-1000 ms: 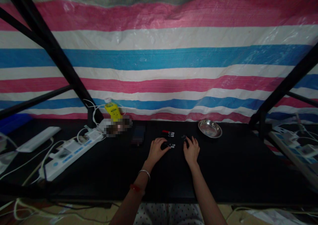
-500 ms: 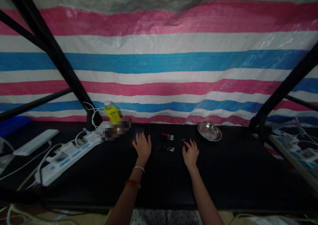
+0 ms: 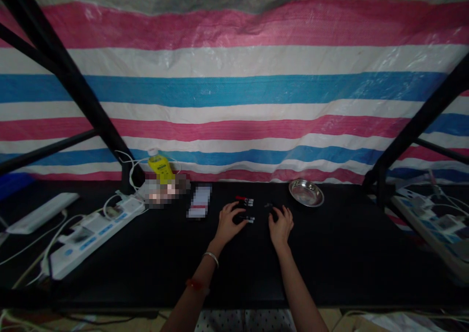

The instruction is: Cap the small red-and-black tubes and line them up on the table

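My left hand (image 3: 229,223) is over the black table, thumb and fingers apart and curved around the left ends of some small, dark stick-like items (image 3: 250,219) with pale right ends. Whether the fingertips touch them I cannot tell. Just beyond lie similar slim items (image 3: 245,200), red and black, also with pale ends. My right hand (image 3: 280,224) rests on the table with thumb and forefinger apart. At those fingertips is a small dark thing (image 3: 268,205), too dim to name.
A phone (image 3: 200,201) with a lit screen lies left of my left hand. Right of centre stands a round metal dish (image 3: 307,193). Power strips (image 3: 91,239) with cables, a yellow bottle (image 3: 161,166) and black frame bars (image 3: 80,95) flank the table. Striped sheeting (image 3: 242,90) hangs behind.
My left hand has moved right, off the phone and over to the dark items; the phone's screen is now lit. My right hand stays in nearly the same place.
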Motion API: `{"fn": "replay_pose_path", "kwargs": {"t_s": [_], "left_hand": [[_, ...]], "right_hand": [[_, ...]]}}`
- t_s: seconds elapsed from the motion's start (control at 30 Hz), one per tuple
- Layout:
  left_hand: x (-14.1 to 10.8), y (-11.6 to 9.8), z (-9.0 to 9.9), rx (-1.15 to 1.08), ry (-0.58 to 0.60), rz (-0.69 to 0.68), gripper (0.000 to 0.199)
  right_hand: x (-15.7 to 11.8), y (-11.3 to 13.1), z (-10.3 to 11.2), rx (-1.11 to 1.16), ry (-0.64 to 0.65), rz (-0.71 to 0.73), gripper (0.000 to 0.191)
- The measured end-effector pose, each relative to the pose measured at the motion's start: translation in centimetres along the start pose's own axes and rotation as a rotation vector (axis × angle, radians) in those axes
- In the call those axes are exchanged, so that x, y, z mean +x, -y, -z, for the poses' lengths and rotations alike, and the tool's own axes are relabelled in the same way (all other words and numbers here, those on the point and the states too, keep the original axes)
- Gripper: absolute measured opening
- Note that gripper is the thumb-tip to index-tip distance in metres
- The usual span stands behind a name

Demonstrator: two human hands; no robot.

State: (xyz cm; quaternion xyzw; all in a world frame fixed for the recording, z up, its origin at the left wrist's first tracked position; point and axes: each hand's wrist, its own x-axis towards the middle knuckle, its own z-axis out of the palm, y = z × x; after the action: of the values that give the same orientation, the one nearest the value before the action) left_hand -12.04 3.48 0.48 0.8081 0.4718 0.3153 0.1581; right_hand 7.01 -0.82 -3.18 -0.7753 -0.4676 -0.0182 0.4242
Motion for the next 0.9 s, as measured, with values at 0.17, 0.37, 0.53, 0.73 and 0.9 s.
{"fn": "replay_pose_path", "kwargs": {"t_s": [0.17, 0.37, 0.53, 0.73, 0.9], "left_hand": [[0.0, 0.1, -0.2, -0.01, 0.015, 0.031, 0.019], [0.0, -1.1, -0.3, 0.01, -0.081, 0.013, 0.03], [-0.4, -4.2, -2.3, 0.014, -0.029, -0.093, 0.027], [-0.4, -7.5, -6.0, 0.016, 0.218, -0.262, 0.043], [0.7, -7.5, -7.3, -0.004, 0.228, -0.218, 0.058]], "right_hand": [[0.1, -0.1, 0.1, 0.013, -0.157, -0.127, 0.032], [0.7, -0.9, 0.2, 0.066, -0.158, -0.168, 0.032], [0.7, -1.3, -0.2, 0.102, -0.142, -0.141, 0.023], [0.6, -1.3, 0.2, 0.141, -0.158, -0.131, 0.018], [0.6, -1.3, 0.2, 0.144, -0.057, -0.119, 0.023]]}}
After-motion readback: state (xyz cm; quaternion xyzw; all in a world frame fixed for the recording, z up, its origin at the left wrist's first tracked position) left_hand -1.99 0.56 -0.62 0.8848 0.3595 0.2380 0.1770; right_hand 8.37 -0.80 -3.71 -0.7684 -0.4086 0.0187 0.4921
